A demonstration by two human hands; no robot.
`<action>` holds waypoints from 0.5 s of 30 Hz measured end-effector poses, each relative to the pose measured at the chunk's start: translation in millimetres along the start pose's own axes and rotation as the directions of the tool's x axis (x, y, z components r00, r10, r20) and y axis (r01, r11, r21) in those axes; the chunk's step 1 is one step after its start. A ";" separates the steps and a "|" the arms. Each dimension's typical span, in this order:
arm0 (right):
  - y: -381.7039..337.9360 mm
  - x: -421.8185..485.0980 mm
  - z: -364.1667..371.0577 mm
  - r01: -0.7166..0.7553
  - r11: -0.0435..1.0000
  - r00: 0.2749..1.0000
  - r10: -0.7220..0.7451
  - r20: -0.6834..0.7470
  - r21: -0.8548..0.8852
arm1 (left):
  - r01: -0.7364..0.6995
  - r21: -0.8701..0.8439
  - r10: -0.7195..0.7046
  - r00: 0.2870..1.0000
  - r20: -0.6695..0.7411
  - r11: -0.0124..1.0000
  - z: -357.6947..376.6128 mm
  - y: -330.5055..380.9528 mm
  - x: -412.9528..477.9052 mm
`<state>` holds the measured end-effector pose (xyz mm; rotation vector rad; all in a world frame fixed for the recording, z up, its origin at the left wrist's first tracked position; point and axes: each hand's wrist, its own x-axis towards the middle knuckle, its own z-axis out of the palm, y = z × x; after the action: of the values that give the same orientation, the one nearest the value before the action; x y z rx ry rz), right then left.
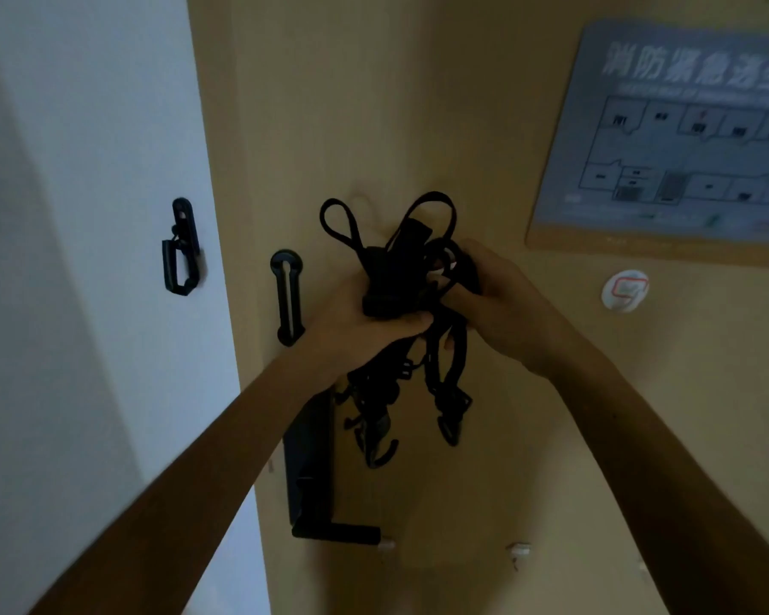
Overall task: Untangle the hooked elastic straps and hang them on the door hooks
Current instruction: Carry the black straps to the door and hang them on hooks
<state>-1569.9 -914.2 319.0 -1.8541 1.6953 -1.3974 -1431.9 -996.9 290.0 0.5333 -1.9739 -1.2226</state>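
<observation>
The picture is dim, so single straps [411,277] are hard to separate in the black bundle. The left hand [360,321] and right hand [498,295] both grasp it before the wooden door [485,437]. Loops rise above, hooks hang below. A white round hook [624,289] sits right.

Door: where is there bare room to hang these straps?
Bare door lies above the straps, left of the plan, and below the round hook. It is crowded at the left edge: slotted plate, lock.
</observation>
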 end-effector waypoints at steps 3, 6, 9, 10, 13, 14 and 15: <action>-3.7 4.2 -8.0 -0.026 0.999 0.999 0.025 0.028 0.039 | 0.006 -0.014 -0.006 0.999 -0.039 1.000 -7.7 5.3 6.8; -3.9 8.0 -16.8 -0.063 0.997 0.995 0.060 0.079 0.038 | 0.056 -0.070 -0.059 0.997 -0.042 0.996 -18.6 9.8 11.8; -1.3 13.6 -23.9 -0.080 0.997 0.993 0.081 0.091 -0.015 | 0.063 -0.095 -0.066 0.997 -0.028 0.993 -27.7 15.6 14.4; -1.7 15.8 -25.8 -0.079 0.996 0.994 0.082 0.079 -0.031 | 0.061 -0.089 -0.063 0.998 -0.030 0.994 -29.8 18.0 15.6; -9.8 21.9 -30.3 -0.085 0.996 0.993 0.084 0.087 0.005 | 0.057 -0.067 -0.063 0.995 -0.080 0.996 -34.4 23.2 21.5; -14.2 24.0 -31.3 -0.068 0.998 0.993 0.068 0.101 0.000 | 0.053 -0.070 -0.058 0.995 -0.078 0.996 -34.8 26.0 23.8; -19.5 25.9 -31.5 -0.049 0.999 0.992 0.051 0.116 -0.017 | 0.044 -0.069 -0.048 0.997 -0.065 0.997 -34.4 28.9 25.9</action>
<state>-1586.0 -918.9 360.9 -1.8489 1.6863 -1.2354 -1421.0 -1021.0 334.6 0.5811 -1.8666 -1.2789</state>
